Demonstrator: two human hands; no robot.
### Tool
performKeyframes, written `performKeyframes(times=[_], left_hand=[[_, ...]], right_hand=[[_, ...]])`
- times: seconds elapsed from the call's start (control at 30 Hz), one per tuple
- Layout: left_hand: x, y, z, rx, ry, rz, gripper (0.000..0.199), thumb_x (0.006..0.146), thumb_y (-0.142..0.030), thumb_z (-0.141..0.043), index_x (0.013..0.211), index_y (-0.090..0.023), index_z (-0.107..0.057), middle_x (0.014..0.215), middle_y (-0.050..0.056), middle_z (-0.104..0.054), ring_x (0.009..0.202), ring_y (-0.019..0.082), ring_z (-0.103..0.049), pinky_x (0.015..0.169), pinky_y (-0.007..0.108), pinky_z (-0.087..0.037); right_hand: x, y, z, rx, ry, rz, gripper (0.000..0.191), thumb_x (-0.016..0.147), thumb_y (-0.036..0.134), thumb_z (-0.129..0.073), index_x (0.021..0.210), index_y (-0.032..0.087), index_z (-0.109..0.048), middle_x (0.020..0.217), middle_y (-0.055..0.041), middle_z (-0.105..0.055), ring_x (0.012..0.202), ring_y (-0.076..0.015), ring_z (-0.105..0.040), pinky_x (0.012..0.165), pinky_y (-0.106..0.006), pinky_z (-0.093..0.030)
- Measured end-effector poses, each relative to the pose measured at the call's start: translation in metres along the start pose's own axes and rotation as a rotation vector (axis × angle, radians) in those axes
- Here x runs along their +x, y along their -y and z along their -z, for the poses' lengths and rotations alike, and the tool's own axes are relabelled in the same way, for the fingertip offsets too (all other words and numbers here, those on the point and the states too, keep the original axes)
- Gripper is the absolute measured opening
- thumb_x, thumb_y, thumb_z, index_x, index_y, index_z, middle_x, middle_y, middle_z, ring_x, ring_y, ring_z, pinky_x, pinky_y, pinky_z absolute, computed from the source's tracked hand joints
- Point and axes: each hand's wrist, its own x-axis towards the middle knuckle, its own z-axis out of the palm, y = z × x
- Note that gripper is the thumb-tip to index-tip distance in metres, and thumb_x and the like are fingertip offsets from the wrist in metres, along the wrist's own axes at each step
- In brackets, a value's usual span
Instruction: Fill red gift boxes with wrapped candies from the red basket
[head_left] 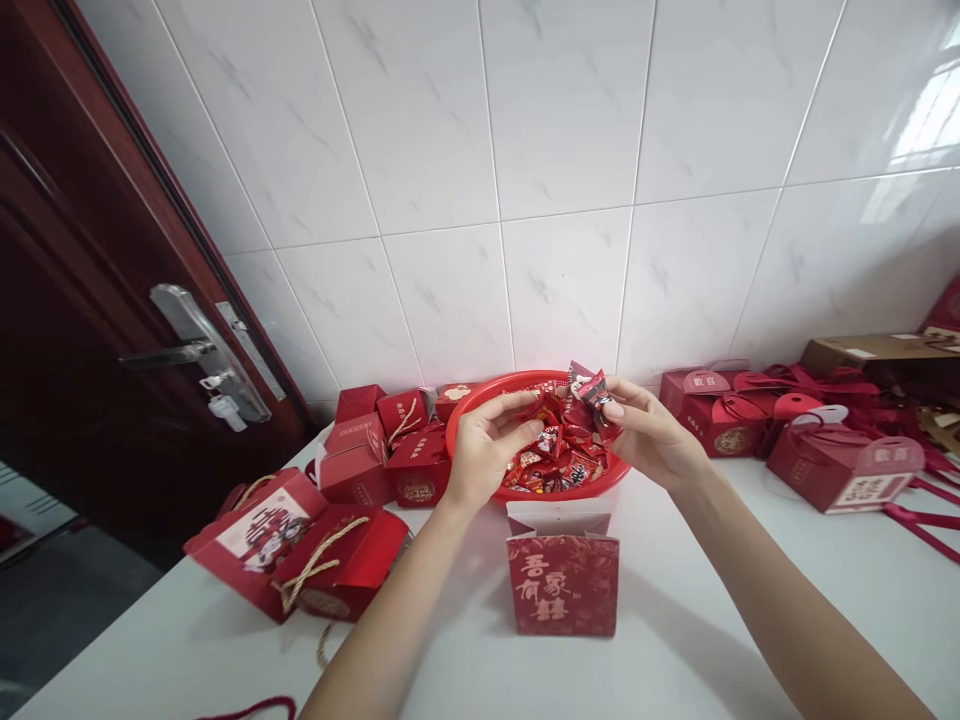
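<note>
Candies (570,472), head view: heaped in a red basin (611,485) on the white bench (465,650).
Right hand (656,435): grip pinching at least one wrapped candy (592,392) above the basin.
Left hand (481,448): curled over the basin; cannot tell whether its grip holds anything.
Paper box (564,590): upright, top open, just in front of the basin.

On a table (555,680), candies (559,465) in a basin (616,480) behind a box (564,588), more boxes (356,455) left and right, wall (562,270) beyond.

Head-worn view, facing forward and down, near above table (562,685), tiled wall (562,130) ahead
</note>
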Motion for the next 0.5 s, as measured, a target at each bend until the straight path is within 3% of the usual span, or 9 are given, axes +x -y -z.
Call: performKeyframes(times=[0.17,0.27,0.37,0.5], left_hand=[[-0.0032,-0.0081,0.0011,0.203,0.021,-0.303,0.006,0.074,-0.02,-0.079,0.08,-0.021,-0.078,0.111,0.007,-0.074,0.109,0.024,-0.069,0.098,0.039,-0.056],[-0.0052,-0.0103,0.0018,0.29,0.043,-0.416,0.008,0.081,-0.018,-0.074,0.079,-0.024,-0.078,0.116,0.006,-0.072,0.109,0.022,-0.068,0.099,0.038,-0.055],[-0.0069,-0.0108,0.0019,0.264,0.073,-0.434,0.01,0.084,-0.018,-0.072,0.082,-0.025,-0.079,0.112,0.006,-0.073,0.106,0.021,-0.069,0.091,0.035,-0.058],[-0.0088,-0.0116,0.0016,0.132,0.095,-0.324,0.013,0.081,-0.016,-0.071,0.086,-0.024,-0.08,0.112,0.007,-0.074,0.109,0.023,-0.069,0.081,0.032,-0.06]], right_hand=[[-0.0047,0.0047,0.0016,-0.039,0.022,0.012,0.023,0.072,0.033,-0.085,0.09,0.025,-0.073,0.099,-0.001,-0.074,0.081,-0.0156,-0.067,0.077,-0.029,-0.055],[-0.0054,0.0047,0.0032,-0.052,0.025,0.001,0.026,0.07,0.034,-0.086,0.09,0.025,-0.073,0.098,-0.0021,-0.075,0.08,-0.0168,-0.067,0.076,-0.03,-0.056],[-0.0058,0.0038,0.0033,-0.064,0.058,0.001,0.025,0.07,0.034,-0.087,0.089,0.025,-0.074,0.089,-0.001,-0.073,0.075,-0.0147,-0.065,0.071,-0.027,-0.054],[-0.0068,0.003,0.0015,-0.084,0.132,-0.014,0.022,0.073,0.032,-0.086,0.09,0.024,-0.075,0.083,0.0009,-0.069,0.072,-0.0115,-0.061,0.067,-0.022,-0.051]])
